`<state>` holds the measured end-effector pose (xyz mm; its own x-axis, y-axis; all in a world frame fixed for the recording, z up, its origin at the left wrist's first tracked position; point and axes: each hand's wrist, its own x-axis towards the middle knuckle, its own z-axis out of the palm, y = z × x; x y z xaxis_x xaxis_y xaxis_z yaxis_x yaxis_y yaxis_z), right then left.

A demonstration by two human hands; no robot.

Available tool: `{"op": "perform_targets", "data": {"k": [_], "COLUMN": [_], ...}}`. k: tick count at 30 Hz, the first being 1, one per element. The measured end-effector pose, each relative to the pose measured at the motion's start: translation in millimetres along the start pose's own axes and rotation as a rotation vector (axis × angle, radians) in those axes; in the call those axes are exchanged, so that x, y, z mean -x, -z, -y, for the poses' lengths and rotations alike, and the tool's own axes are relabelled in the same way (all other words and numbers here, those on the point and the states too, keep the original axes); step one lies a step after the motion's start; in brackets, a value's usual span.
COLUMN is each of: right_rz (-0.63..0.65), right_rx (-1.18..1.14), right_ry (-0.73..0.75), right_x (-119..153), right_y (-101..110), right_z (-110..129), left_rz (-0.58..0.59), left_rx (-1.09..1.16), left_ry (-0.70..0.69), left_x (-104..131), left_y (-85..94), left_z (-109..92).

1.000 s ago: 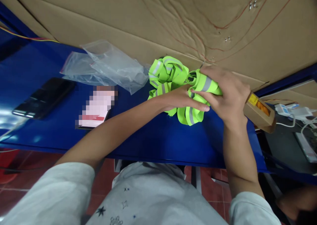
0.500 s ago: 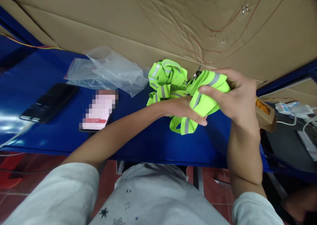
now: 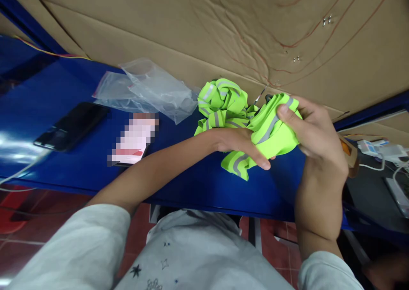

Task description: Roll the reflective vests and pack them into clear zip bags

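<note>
A neon yellow-green reflective vest point(image 3: 271, 132) with grey stripes is bunched between both my hands above the blue table point(image 3: 198, 183). My right hand point(image 3: 313, 132) grips its upper right part, thumb on top of the cloth. My left hand point(image 3: 243, 143) lies across the lower part with fingers stretched over the fabric. A second crumpled pile of the same green fabric point(image 3: 222, 102) rests on the table just behind my left hand.
Clear plastic bags point(image 3: 150, 90) lie at the back left. A black phone point(image 3: 72, 126) and a blurred card point(image 3: 134, 139) sit on the left. A cardboard wall point(image 3: 223, 26) stands behind the table. A small brown box point(image 3: 349, 156) and white cables point(image 3: 380, 147) are at right.
My right hand has lifted the vest off the table and pulled it rightward, now covering more of the brown box. My left hand stays on the fabric's lower part.
</note>
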<state>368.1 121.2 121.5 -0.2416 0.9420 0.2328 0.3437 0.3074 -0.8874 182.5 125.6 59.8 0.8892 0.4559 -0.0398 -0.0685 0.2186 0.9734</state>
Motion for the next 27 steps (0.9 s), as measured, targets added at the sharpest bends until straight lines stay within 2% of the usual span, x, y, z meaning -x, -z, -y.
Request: {"op": "perform_targets", "data": {"k": [4, 6, 11, 17, 19, 22, 24, 27], "right_rz": [-0.024, -0.047, -0.030, -0.096, -0.115, -0.088, -0.049, 0.005], "right_rx": [0.165, 0.173, -0.026, -0.123, -0.115, -0.126, -0.154, -0.215], "right_ry": [0.128, 0.120, -0.083, -0.066, -0.081, -0.136, -0.175, -0.224], "right_x": [6, 7, 5, -2, -7, -15, -20, -21], "right_y": [-3, -4, -4, 2, 3, 2, -1, -9], "right_z": [7, 8, 6, -6, -14, -27, -32, -33], "left_rz": [-0.200, -0.210, -0.173, -0.300, -0.387, -0.603, -0.725, -0.765], "left_rx": [-0.329, -0.390, -0.529, -0.778, -0.773, -0.807, -0.844, -0.850], "left_ry": [0.041, -0.002, -0.067, -0.246, -0.213, -0.179, -0.244, -0.414], "left_x": [8, 9, 7, 2, -1, -4, -5, -6], "left_y": [12.7, 16.5, 13.6, 7.5, 8.8, 12.4, 14.3, 15.4], "left_z": [-6, -6, -8, -6, -5, -5, -5, -2]}}
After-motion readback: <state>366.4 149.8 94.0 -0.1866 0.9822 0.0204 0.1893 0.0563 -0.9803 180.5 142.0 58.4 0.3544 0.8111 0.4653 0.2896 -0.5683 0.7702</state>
